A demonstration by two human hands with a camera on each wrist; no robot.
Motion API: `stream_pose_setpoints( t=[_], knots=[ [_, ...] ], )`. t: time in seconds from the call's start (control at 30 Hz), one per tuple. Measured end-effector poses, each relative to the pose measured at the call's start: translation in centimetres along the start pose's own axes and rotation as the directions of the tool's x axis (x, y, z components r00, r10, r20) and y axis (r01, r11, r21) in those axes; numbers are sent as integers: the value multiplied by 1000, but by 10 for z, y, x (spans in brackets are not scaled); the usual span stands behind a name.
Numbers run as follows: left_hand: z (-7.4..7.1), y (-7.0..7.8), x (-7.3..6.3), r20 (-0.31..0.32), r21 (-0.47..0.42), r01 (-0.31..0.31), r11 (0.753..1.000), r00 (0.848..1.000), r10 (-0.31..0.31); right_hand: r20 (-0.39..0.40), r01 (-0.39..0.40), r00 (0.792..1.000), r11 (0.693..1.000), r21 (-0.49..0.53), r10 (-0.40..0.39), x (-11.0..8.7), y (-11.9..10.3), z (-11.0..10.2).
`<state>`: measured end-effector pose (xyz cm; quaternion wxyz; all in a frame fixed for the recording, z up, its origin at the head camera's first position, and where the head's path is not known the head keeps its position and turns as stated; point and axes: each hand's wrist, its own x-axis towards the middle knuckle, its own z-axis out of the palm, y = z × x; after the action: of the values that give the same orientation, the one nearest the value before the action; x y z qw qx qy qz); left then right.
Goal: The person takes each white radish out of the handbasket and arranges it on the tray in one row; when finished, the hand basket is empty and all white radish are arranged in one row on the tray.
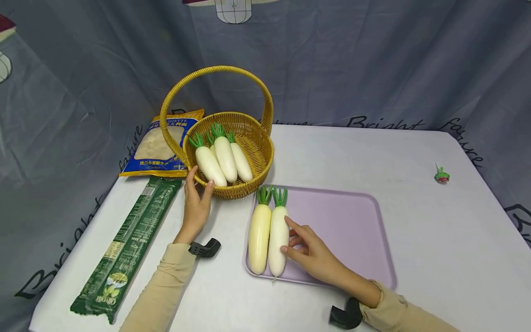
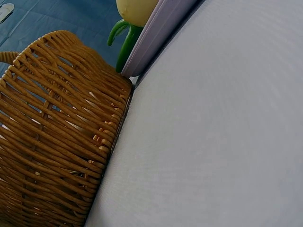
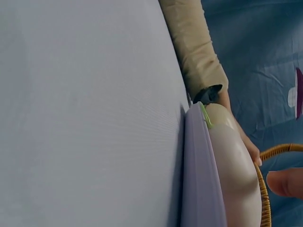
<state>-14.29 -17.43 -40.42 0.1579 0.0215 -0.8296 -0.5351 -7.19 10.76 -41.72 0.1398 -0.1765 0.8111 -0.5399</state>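
On a lilac rectangular tray with a low rim [image 1: 336, 226], 2 long radishes with green tops are laid side by side along its left edge: a pale cream radish [image 1: 259, 240] on the outer side, and a smooth white radish [image 1: 279, 240] just beside it. Above the tray, the right hand [image 1: 313, 253] is held with its thumb and index finger apart, at the right side of the white radish; no firm grip is seen, and in the right wrist view a gap is shown between a fingertip and this radish. Whether it is touched by the other finger cannot be told.

Near the tray's far left corner, a round golden-brown wicker basket with a tall arched handle [image 1: 259, 147] is placed, in which at least 4 white radishes with green tops [image 1: 225, 159] are contained. Its near left rim is touched by the left hand [image 1: 196, 210], whose thumb and fingers are spread.

Farther left of the tray, a long dark green plastic packet [image 1: 128, 246] is laid, and beyond it a blue and yellow plastic bag [image 1: 157, 145].
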Motion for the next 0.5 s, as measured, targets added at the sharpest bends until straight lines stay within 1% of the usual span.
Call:
stream_pose_setpoints(
  t=[0.07, 0.2, 0.3, 0.5],
  knots=[
    [1, -9, 3, -4, -2, -1, 1000, 1000, 1, -15, 13, 1000, 1000, -26, -13, 0, 0, -1],
    [3, -29, 9, -6, 7, 1, 1000, 1000, -1, -24, -12, 1000, 999, -38, 11, -1, -1, -2],
    [4, -33, 9, -10, 23, -7, 1000, 1000, 7, -26, -22, 999, 999, -43, 21, -1, -2, -4],
    [3, -32, 8, -19, 37, -22, 999, 1000, 23, -26, -17, 1000, 1000, -17, 16, -2, -5, -10]
  ],
)
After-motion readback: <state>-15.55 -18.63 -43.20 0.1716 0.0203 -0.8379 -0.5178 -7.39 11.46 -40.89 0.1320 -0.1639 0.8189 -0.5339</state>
